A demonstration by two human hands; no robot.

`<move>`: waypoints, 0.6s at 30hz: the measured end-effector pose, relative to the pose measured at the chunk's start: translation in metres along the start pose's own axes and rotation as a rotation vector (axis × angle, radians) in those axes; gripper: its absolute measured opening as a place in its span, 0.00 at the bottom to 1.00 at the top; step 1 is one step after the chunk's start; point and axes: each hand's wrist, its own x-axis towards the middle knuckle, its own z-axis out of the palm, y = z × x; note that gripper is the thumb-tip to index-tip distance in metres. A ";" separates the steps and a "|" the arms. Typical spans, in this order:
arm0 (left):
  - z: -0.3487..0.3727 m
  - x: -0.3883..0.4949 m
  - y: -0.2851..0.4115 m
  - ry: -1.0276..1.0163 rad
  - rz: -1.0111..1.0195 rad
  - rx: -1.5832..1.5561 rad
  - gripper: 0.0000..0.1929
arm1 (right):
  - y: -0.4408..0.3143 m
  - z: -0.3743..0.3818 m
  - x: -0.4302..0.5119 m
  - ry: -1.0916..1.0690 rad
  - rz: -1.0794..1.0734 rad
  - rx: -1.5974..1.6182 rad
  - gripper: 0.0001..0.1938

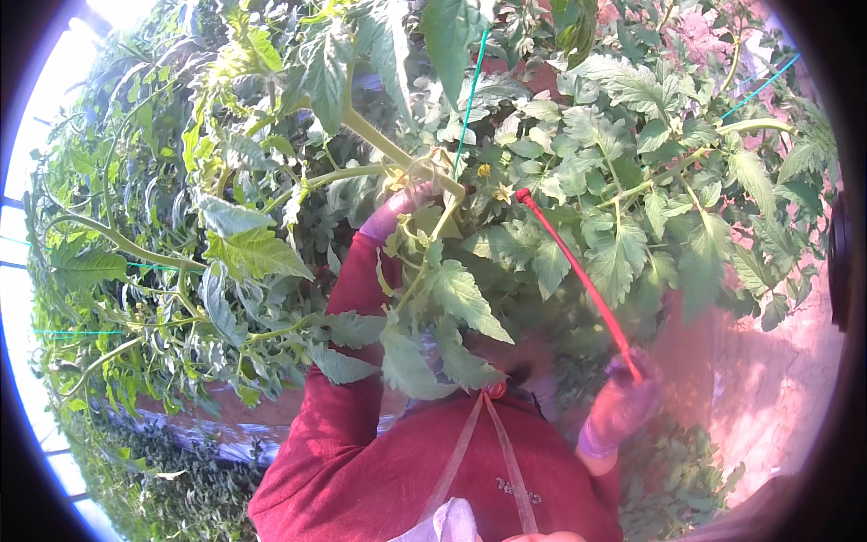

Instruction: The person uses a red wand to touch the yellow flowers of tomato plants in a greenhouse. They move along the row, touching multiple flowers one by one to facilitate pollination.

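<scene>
My right hand point(623, 403), in a purple glove, grips the lower end of a thin red rod point(576, 267). The rod slants up and left, its knobbed tip close to a yellow tomato flower point(502, 194). My left hand point(405, 203), also gloved in purple, reaches up among the leaves behind a thick tomato stem point(379, 139). Stem and foliage hide its fingers, so I cannot tell whether they hold anything. Pale, partly dried blossoms point(396, 179) hang from the stem beside that hand. Several tomato leaves point(467, 298) droop across my left forearm and chest.
Dense tomato plants point(156, 196) fill the left and the back. A green support string point(471, 101) runs up beside the middle stem; another string point(762, 85) slants at the right. Reddish, sunlit ground point(765, 400) lies right of my right hand.
</scene>
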 end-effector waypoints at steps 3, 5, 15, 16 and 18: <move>-0.003 0.001 -0.011 0.000 0.021 0.065 0.18 | 0.004 0.002 0.004 -0.027 0.000 -0.027 0.19; -0.003 0.001 -0.016 0.016 0.027 0.058 0.18 | 0.006 0.003 0.006 -0.082 0.002 -0.054 0.19; 0.001 -0.008 -0.031 0.087 0.060 0.036 0.19 | 0.019 0.014 0.005 -0.110 0.086 -0.118 0.18; 0.000 -0.008 -0.032 0.091 0.061 0.034 0.19 | 0.019 0.015 0.005 -0.112 0.093 -0.129 0.18; 0.000 -0.009 -0.035 0.102 0.064 0.028 0.19 | 0.020 0.018 0.006 -0.113 0.098 -0.147 0.18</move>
